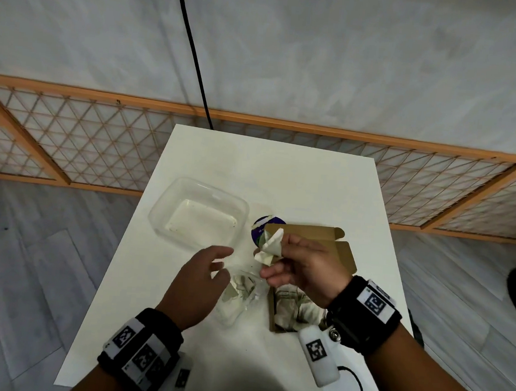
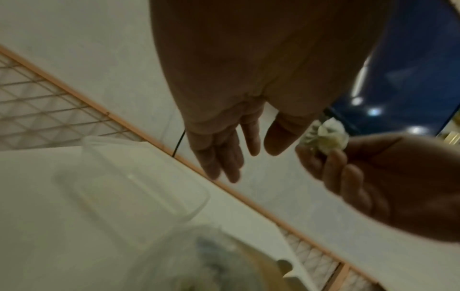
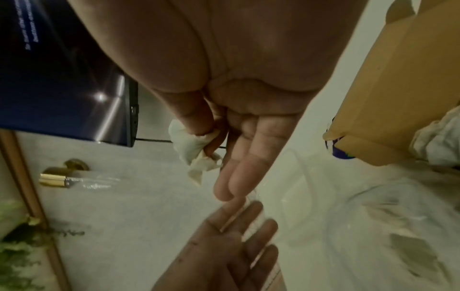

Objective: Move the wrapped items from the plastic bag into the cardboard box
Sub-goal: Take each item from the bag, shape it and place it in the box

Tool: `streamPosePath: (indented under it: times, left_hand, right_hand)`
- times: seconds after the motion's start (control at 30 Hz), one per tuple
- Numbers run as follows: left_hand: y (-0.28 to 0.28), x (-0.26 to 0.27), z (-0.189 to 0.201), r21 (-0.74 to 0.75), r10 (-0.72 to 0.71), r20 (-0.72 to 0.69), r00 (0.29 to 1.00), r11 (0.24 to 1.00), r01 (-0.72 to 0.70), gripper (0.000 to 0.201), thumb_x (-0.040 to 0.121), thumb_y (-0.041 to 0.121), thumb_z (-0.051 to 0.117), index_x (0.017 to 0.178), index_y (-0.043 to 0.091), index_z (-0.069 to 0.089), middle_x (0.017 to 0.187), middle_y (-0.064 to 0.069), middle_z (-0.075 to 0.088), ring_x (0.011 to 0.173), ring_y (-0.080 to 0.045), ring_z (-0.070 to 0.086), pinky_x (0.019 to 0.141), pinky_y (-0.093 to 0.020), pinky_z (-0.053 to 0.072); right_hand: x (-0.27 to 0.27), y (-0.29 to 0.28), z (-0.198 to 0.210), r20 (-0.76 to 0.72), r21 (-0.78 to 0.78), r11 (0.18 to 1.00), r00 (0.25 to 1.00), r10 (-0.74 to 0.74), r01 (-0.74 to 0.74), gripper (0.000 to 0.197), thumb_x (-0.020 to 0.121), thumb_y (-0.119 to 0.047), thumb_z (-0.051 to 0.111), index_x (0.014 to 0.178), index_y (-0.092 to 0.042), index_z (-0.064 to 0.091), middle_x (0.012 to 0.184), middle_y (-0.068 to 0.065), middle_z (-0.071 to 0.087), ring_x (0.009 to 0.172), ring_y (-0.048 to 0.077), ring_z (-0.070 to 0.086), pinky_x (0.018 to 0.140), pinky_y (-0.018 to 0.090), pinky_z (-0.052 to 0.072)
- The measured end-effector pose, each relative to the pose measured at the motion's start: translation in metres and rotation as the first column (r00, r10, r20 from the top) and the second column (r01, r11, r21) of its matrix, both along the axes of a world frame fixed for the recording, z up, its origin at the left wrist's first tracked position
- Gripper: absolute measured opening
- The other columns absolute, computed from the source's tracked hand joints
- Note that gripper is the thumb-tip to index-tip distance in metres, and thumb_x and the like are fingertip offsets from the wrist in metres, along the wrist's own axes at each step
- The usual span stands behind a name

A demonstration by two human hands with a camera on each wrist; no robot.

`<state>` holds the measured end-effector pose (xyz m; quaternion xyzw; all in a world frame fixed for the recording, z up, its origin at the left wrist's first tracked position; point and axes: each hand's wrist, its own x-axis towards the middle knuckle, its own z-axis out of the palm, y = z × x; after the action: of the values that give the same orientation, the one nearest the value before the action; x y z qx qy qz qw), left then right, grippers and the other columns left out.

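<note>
My right hand (image 1: 288,259) pinches a white wrapped item (image 1: 269,245) between thumb and forefinger, held up above the table near the cardboard box's raised lid. The same wrapped item (image 3: 196,151) shows in the right wrist view, and as a pale bundle (image 2: 326,137) in the left wrist view. The open cardboard box (image 1: 281,317) lies under my right wrist with wrapped items inside. A clear plastic bag (image 1: 239,292) with more wrapped items lies crumpled between my hands. My left hand (image 1: 211,268) hovers over the bag, fingers spread and relaxed, holding nothing.
A clear plastic tub (image 1: 200,212) stands empty at the back left of the white table (image 1: 283,172). A dark blue round lid (image 1: 261,229) lies behind the box. The table's left edge runs close to my left wrist. A black cable (image 1: 194,51) hangs behind.
</note>
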<state>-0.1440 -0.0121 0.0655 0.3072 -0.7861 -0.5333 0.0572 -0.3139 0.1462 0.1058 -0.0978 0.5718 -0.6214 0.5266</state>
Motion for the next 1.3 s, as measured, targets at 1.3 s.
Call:
streamPosePath:
  times: [1.3]
  left_hand:
    - [0.012, -0.03, 0.083, 0.478, 0.173, -0.278, 0.945, 0.878, -0.02, 0.019, 0.1, 0.03, 0.067, 0.106, 0.013, 0.072, 0.095, -0.008, 0.076, 0.09, -0.019, 0.071, 0.088, -0.038, 0.061]
  right_hand:
    - [0.011, -0.013, 0.039, -0.282, -0.09, 0.993, 0.954, -0.1, 0.077, 0.022, 0.081, -0.03, 0.078, 0.089, -0.012, 0.069, 0.074, 0.005, 0.059, 0.06, 0.017, 0.042, 0.051, 0.027, 0.032]
